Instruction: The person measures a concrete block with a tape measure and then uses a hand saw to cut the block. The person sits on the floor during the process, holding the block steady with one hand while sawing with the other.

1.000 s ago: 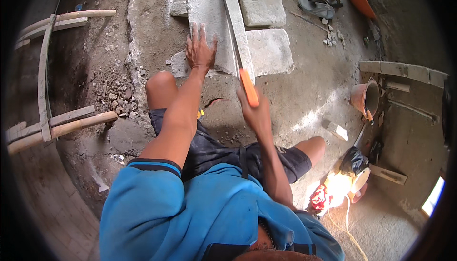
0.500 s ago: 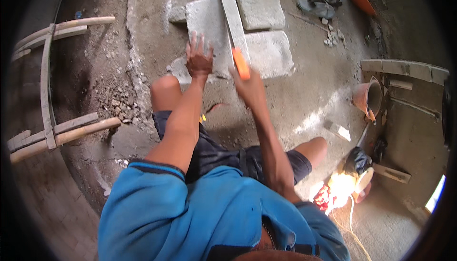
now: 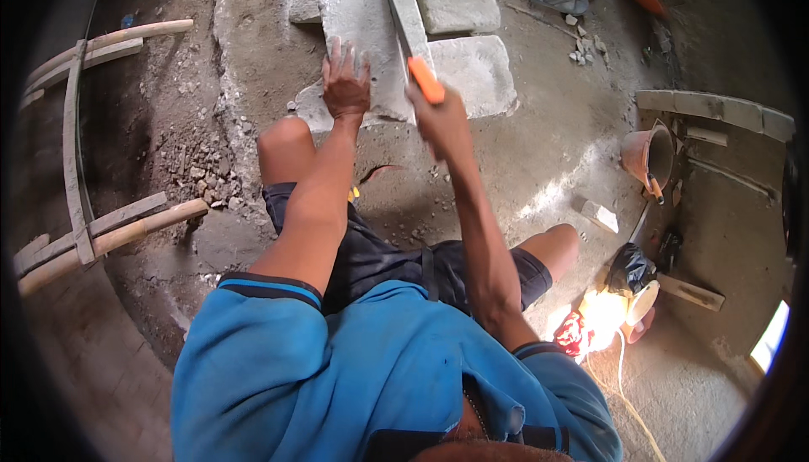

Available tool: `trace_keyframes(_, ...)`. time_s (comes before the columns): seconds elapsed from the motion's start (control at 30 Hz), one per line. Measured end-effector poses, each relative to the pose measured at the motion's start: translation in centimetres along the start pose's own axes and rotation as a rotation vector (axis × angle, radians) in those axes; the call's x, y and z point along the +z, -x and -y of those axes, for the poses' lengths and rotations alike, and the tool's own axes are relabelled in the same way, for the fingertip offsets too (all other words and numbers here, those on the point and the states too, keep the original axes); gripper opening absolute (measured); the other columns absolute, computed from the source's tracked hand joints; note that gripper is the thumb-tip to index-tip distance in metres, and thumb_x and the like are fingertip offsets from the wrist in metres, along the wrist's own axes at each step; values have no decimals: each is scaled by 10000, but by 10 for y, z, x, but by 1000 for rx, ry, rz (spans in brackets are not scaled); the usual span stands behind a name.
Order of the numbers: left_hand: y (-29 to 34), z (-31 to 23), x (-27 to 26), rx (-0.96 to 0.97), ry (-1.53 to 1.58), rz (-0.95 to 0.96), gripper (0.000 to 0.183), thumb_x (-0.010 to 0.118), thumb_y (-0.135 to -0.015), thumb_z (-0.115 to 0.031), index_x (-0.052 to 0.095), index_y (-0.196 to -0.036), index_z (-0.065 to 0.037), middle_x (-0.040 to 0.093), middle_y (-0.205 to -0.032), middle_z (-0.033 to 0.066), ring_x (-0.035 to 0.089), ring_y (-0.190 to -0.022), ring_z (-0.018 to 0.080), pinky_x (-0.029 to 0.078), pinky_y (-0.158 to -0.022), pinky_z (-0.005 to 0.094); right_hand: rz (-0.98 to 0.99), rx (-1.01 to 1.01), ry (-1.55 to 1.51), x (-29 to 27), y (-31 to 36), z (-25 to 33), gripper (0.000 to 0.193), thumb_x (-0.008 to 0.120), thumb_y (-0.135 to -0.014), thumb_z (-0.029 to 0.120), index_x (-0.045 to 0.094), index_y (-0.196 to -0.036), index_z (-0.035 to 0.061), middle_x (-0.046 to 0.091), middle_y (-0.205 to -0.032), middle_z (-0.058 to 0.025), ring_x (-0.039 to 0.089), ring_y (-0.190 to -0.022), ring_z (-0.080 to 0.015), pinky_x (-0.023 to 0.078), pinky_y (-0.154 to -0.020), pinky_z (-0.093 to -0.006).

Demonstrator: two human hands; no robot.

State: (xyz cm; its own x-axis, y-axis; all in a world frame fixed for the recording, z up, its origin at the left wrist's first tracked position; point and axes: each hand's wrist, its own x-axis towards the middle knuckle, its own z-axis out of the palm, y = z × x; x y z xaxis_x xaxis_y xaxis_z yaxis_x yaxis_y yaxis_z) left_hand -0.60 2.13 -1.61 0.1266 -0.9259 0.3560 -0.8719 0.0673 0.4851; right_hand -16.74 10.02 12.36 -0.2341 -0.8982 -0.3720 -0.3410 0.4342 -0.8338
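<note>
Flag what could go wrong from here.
1. The handsaw could jump sideways toward the left hand, flat and bare on the pale block.
2. The narrow strip right of the handsaw might snap or drop.
3. The pale block seems to rest on other block pieces and could shift.

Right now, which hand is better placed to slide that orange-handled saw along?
Probably the right hand: its fingers wrap around the orange handle. The left hand lies spread on the pale block, so it seems better placed for steadying.
</note>
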Motion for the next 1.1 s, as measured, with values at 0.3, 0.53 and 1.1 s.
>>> trace_keyframes(0.3, -1, 14, -25, -51, -70, 13, 521, 560, -1011, -470, 642, -1375, -106, 473, -1563, 103, 522, -1331, 384, 428, -1118, 460, 39, 3, 65, -35, 138, 5, 333, 698, -963, 297, 656, -975, -34, 644, -792, -182, 664, -751, -230, 519, -717, -389)
trace_keyframes(0.53, -5, 12, 9, 97, 31, -43, 466, 589, -1005, -405, 666, -1342, -93, 496, -1530, 144, 518, -1312, 437, 432, -1117, 472, 86, 43, -78, -9, -32, 16, 330, 728, -936, 355, 608, -796, 81, 535, -599, 16, 459, -471, -80, 374, -425, -308)
trace_keyframes(1.1, -8, -1, -8, 15, 42, -42, 465, 613, -993, -417, 694, -1294, -72, 542, -1492, 127, 536, -1312, 412, 421, -1139, 465, 23, 20, -23, -8, 12, 13, 386, 701, -917, 337, 651, -932, -45, 678, -846, -284, 683, -851, -476, 517, -740, -464)
